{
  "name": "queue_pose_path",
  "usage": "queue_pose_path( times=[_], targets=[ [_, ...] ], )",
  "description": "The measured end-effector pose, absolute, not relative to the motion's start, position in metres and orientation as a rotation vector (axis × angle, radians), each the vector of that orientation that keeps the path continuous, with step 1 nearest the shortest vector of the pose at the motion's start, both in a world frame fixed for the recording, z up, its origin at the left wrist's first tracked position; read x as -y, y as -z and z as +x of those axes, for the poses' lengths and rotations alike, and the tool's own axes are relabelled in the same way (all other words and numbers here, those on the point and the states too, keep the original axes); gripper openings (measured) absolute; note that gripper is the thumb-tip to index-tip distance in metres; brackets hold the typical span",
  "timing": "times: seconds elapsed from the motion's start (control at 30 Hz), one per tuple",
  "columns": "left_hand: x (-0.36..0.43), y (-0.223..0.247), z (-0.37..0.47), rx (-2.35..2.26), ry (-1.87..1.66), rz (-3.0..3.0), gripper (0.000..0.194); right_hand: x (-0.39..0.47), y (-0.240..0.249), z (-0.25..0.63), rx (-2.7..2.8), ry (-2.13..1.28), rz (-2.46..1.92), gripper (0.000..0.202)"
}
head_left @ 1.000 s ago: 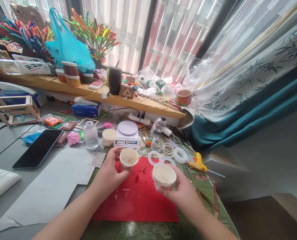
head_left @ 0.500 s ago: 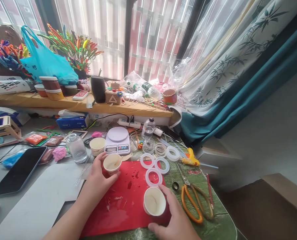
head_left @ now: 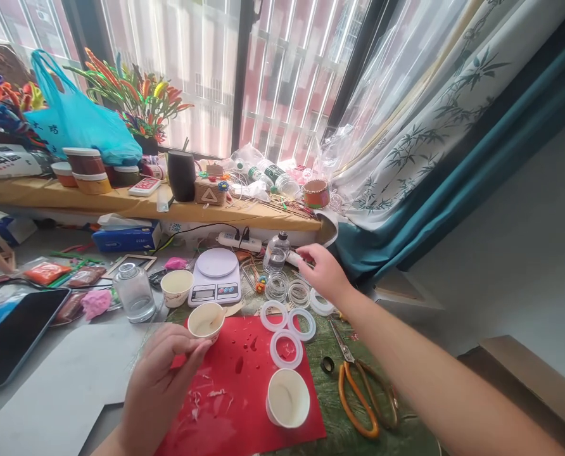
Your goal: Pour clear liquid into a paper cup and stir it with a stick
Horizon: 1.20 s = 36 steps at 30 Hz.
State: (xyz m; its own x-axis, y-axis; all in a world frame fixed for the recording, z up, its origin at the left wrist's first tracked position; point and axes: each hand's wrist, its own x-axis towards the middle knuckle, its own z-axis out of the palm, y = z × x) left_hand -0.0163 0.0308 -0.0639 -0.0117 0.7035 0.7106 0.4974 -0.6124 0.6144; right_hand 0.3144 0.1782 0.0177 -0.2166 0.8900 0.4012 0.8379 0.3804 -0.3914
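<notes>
My left hand is in front of a paper cup at the red mat's back left edge. Its thumb and forefinger are pressed together, and whatever may be between them is hidden. A thin stick-like piece rests in that cup. My right hand reaches to the back of the table, fingers apart, beside a small white cylinder and a clear bottle with a dark cap. A second paper cup stands alone on the red mat. Behind it lie translucent silicone rings.
A kitchen scale, a third paper cup and a clear glass bottle stand behind the mat. Orange-handled scissors and a black cap lie at right. A phone and white sheet are left.
My right hand has left the front cup and moved to the back right, near the white cylinder. My left hand has come off the cup's sides, its fingers now pinched in front of it.
</notes>
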Motion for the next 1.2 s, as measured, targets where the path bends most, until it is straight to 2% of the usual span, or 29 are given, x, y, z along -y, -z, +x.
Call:
queue_pose_path(
  times=[0.1, 0.17, 0.37, 0.83, 1.0, 1.2],
  targets=[
    [-0.031, 0.061, -0.017, -1.235, -1.688, 2.102, 0.023, -0.234, -0.043, 0.297, 2.144, -0.069, -1.602, 0.02],
    [-0.031, 0.06, -0.018, -1.205, -1.676, 2.11, 0.023, -0.262, -0.056, 0.288, 2.187, -0.062, -1.706, 0.027],
    [-0.03, 0.057, -0.018, -1.167, -1.63, 2.098, 0.023, -0.297, -0.072, 0.27, 2.367, -0.144, -1.967, 0.029],
    [-0.03, 0.06, -0.018, -1.283, -1.627, 1.893, 0.025, -0.284, -0.066, 0.262, 2.378, -0.085, -2.004, 0.035],
    [-0.028, 0.059, -0.018, -1.243, -1.693, 1.907, 0.019, -0.27, -0.095, 0.266, 2.324, 0.012, -1.911, 0.034],
    [-0.029, 0.06, -0.02, -1.393, -1.824, 1.763, 0.026, -0.236, -0.146, 0.273, 2.299, 0.078, -1.784, 0.021]
  ],
)
